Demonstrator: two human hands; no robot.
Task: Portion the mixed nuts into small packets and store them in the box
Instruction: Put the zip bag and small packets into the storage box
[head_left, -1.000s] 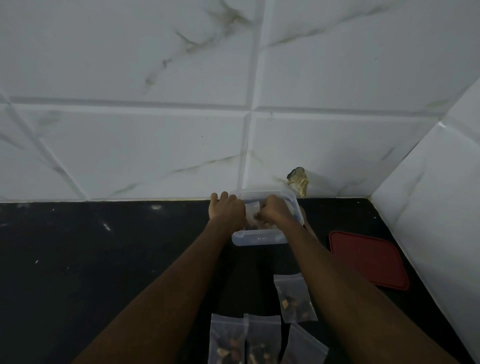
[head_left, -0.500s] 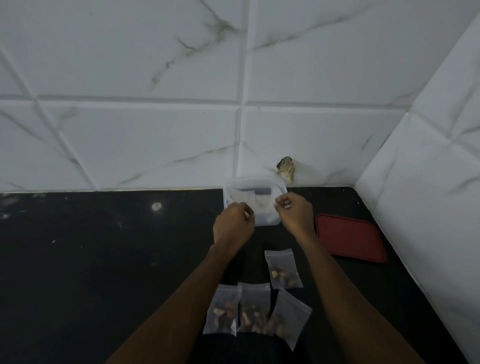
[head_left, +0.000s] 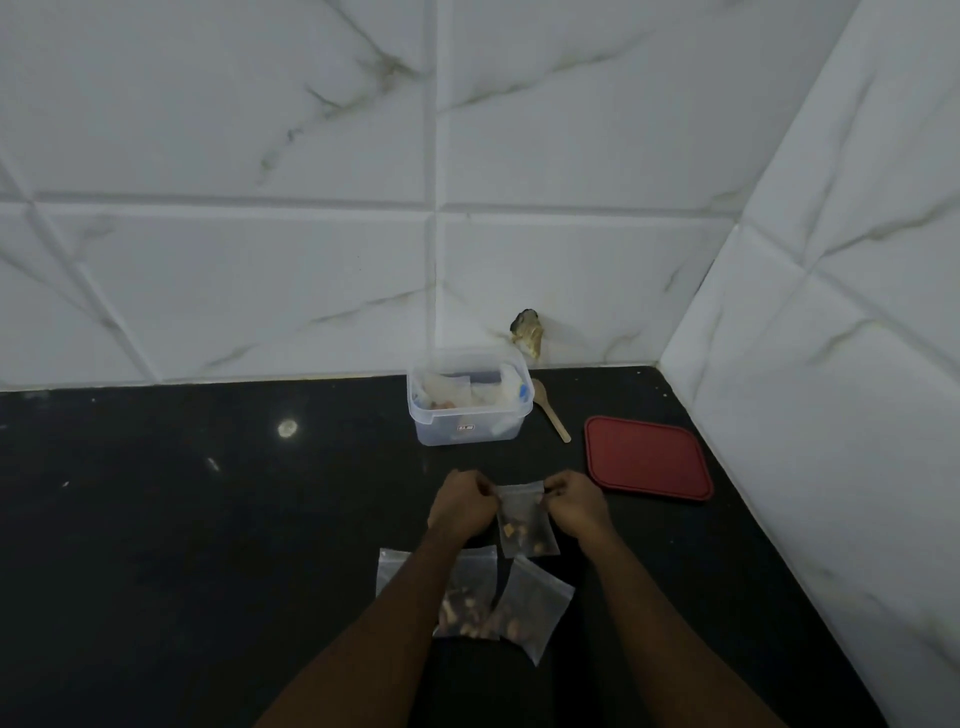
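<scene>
A small clear zip packet of mixed nuts (head_left: 524, 522) lies on the black counter, pinched at its top corners by both hands. My left hand (head_left: 460, 506) grips the left corner and my right hand (head_left: 576, 504) grips the right corner. Three more nut packets lie nearer to me: one at the left (head_left: 390, 566) partly under my left forearm, one in the middle (head_left: 470, 597) and one at the right (head_left: 535, 605). The clear plastic box (head_left: 470, 431) stands open by the wall with packets inside it.
A red lid (head_left: 647, 457) lies flat to the right of the box. A wooden spoon (head_left: 550, 410) rests between box and lid. Tiled walls close off the back and right side. A lump (head_left: 527, 332) sticks to the back wall above the box.
Both hands left the box, came back toward me and took hold of the top corners of the nearest single packet. The view has tilted down and back.
</scene>
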